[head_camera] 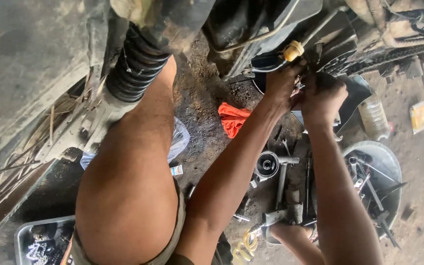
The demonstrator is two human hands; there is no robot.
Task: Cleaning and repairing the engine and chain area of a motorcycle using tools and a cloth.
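Both hands worked close together at the machine's underside: left hand (pixel 281 84) beside yellow cap (pixel 293 50), right hand (pixel 321 95) fisted. Orange rag (pixel 232 119) on dirt; tool pan (pixel 386 162) right.

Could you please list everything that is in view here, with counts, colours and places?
Black ribbed rubber fork boot: one, black, upper left, above the knee.
Yellow plastic cap: one, yellow, on the dark machine underside at top centre, just above the hands.
Crumpled orange-red rag: one, orange-red, on the dirt floor at centre.
Round grey metal basin: one, grey, right, holding several metal tools.
Clear plastic bottle: one, clear, lying above the basin.
Yellow coiled hose: one, yellow, bottom centre.
Grey plastic tray: one, grey, bottom left, holding dark parts.
Bare knee: one, lower left.
Left hand: one, gripping a part under the machine.
Right hand: one, closed beside the left hand.
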